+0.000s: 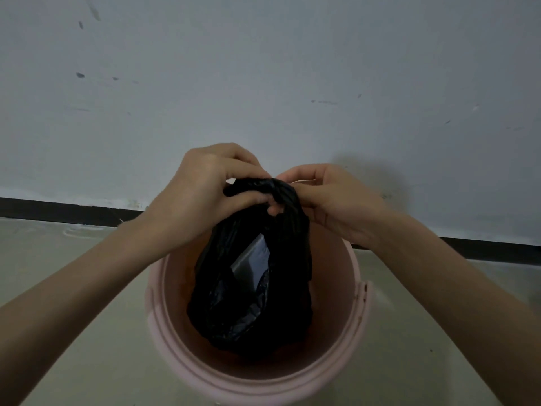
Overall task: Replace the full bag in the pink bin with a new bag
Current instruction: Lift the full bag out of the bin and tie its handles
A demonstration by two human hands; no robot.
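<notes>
A round pink bin [251, 385] stands on the floor just below me, its mouth facing up. A black plastic bag [254, 300] hangs inside it, its top gathered into a twisted bunch above the rim. My left hand [202, 197] grips the bunch from the left, fingers wrapped around the plastic. My right hand [330, 200] pinches the same bunch from the right. Through a gap in the bag's side, something shiny grey shows inside. The bin's bottom is hidden by the bag.
A pale wall [263, 83] with small dark marks rises close behind the bin, ending in a dark baseboard [67, 213]. Beige floor [87, 361] spreads to the left and right of the bin.
</notes>
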